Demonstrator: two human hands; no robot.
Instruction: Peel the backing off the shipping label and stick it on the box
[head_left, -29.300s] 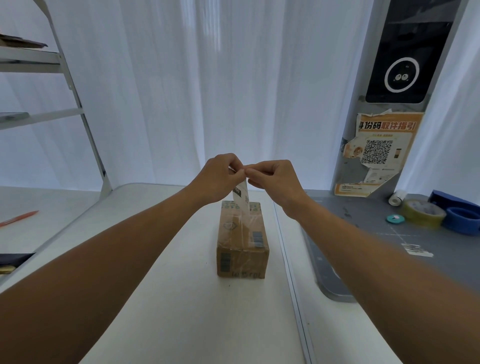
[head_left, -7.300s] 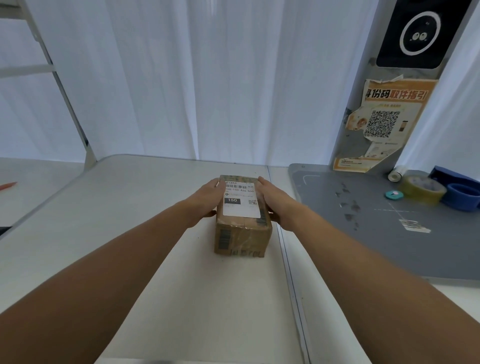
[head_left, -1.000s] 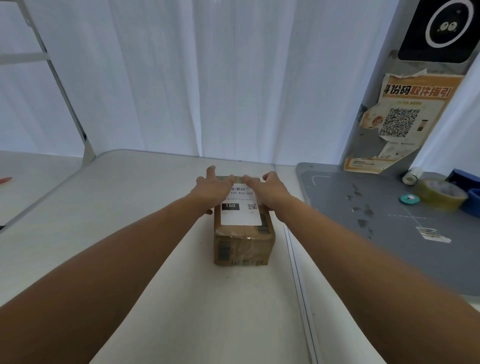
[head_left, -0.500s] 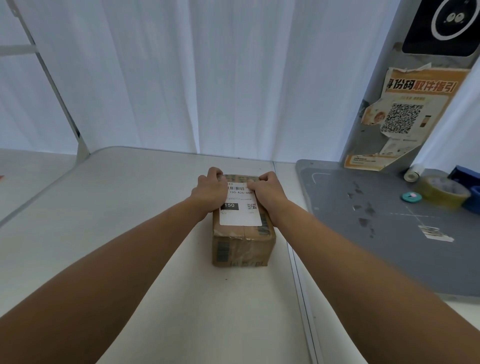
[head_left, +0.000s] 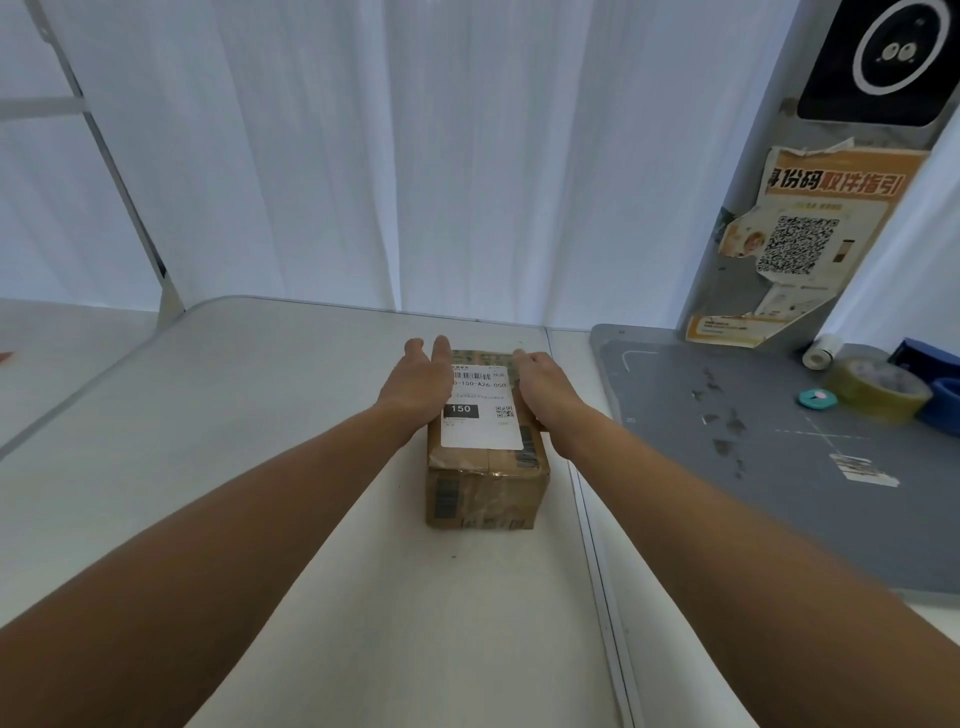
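A small brown cardboard box (head_left: 485, 488) wrapped in clear tape sits on the white table (head_left: 260, 415). The white shipping label (head_left: 480, 415), with a barcode, "150" and a small QR code, lies flat on the box's top. My left hand (head_left: 418, 384) rests along the label's left edge with its fingers stretched out toward the far end. My right hand (head_left: 540, 387) lies flat on the right edge of the box top. Neither hand holds anything. No backing paper is in view.
A grey cutting mat (head_left: 753, 447) lies to the right, with a roll of yellowish tape (head_left: 878, 387), blue tape rolls (head_left: 943, 405), a small teal disc (head_left: 816, 398) and a white roll (head_left: 822, 353). A torn orange QR poster (head_left: 800, 244) hangs behind. White curtains back the table.
Half a second ago both hands were curled over the far end of the box top. Now the fingers are stretched out flat along the label's sides.
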